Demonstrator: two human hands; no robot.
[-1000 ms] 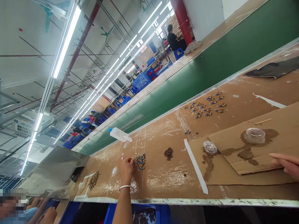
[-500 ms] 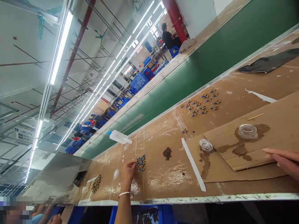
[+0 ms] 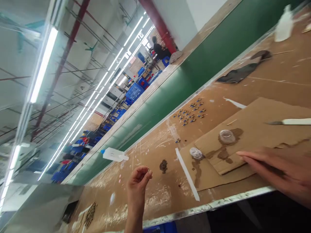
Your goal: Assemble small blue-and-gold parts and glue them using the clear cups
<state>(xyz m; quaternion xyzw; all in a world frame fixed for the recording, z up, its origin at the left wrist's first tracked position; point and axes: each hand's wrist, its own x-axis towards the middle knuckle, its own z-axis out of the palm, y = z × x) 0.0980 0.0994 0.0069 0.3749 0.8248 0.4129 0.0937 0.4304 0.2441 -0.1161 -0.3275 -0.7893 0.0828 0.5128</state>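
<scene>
The left hand (image 3: 137, 181) is raised above the table (image 3: 160, 197), its thumb and forefinger pinched on a small dark piece (image 3: 148, 169) held at the fingertips; the piece is too small to identify further. The remaining fingers of that hand are curled loosely inward. The right hand (image 3: 279, 171) lies flat at the near edge of the table, fingers extended and pressed together, pointing left across the lower cardboard sheet (image 3: 211, 174); it holds nothing, and its outline is blurred. Just beyond the pinched piece, a small heap of dark brown parts (image 3: 163, 165) rests on the table surface. A white strip (image 3: 187, 174) runs diagonally between that heap and the cardboard. Two round clear lids sit on stained patches: one (image 3: 195, 153) at the edge of the lower sheet, the other (image 3: 226, 136) on the upper cardboard sheet (image 3: 255, 126). A knife with a pale handle (image 3: 290, 122) lies on the upper sheet, well apart from the right hand. Farther back, a set of small blue-and-gold pieces (image 3: 189, 113) is laid out in rows near the green conveyor belt (image 3: 218, 55). A white squeeze bottle with a blue cap (image 3: 114, 154) lies on its side at the belt's edge. A dark cloth (image 3: 239, 74) lies toward the far right.
</scene>
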